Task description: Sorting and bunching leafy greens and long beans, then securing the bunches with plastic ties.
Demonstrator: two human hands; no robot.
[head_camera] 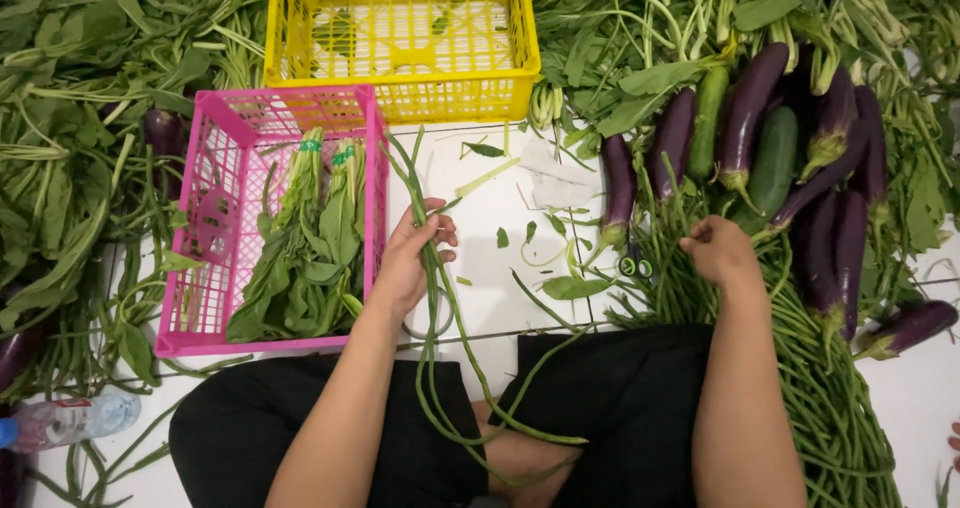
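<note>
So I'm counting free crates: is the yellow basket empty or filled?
Nearly empty. The yellow basket shows its bare mesh floor with only a few leaf scraps, while the pink basket holds tied leafy bundles.

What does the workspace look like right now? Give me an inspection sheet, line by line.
Surface: white tiled floor, strewn with leaf scraps.
Job's things: long green beans held in the left hand; a heap of long beans under the right hand.
Clutter: pink crate holding bundled leafy greens; yellow crate, nearly empty; purple eggplants and cucumbers; loose greens; plastic bottle.
Grippers: left hand closed around the beans; right hand curled shut on the heap, contents hidden.
Cables: nothing seen.
Surroundings: person seated cross-legged in black trousers; fingertips of another hand at the right edge.
</note>
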